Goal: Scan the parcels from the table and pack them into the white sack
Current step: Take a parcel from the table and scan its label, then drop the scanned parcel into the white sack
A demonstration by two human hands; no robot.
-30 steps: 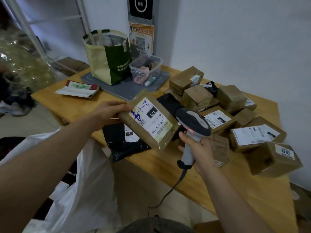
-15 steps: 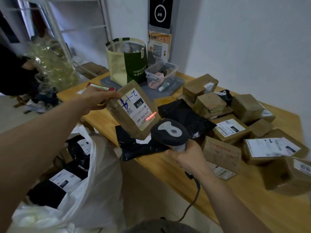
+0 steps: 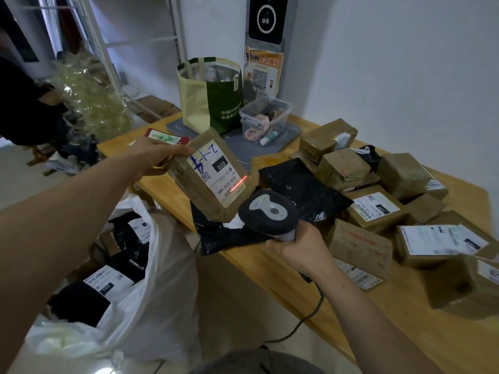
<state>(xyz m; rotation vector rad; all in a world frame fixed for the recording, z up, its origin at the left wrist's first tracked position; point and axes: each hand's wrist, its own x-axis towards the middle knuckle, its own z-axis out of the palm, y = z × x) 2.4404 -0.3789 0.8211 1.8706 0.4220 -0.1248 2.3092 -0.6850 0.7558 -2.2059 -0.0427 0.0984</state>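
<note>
Scanning: left hand [image 3: 158, 157] clamps the brown parcel [image 3: 213, 179] over the table [image 3: 391, 319] edge, and right hand [image 3: 299, 252] clamps the barcode scanner [image 3: 267, 211]. Next, it probably goes into the white sack [image 3: 156, 300].

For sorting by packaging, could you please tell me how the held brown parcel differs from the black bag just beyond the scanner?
The brown parcel is a stiff taped box; the black bag is soft, crinkled plastic. The left hand holds the brown parcel up, tilted, a red scan line on its label; the black bag lies on the table. Both are outside the white sack.
</note>
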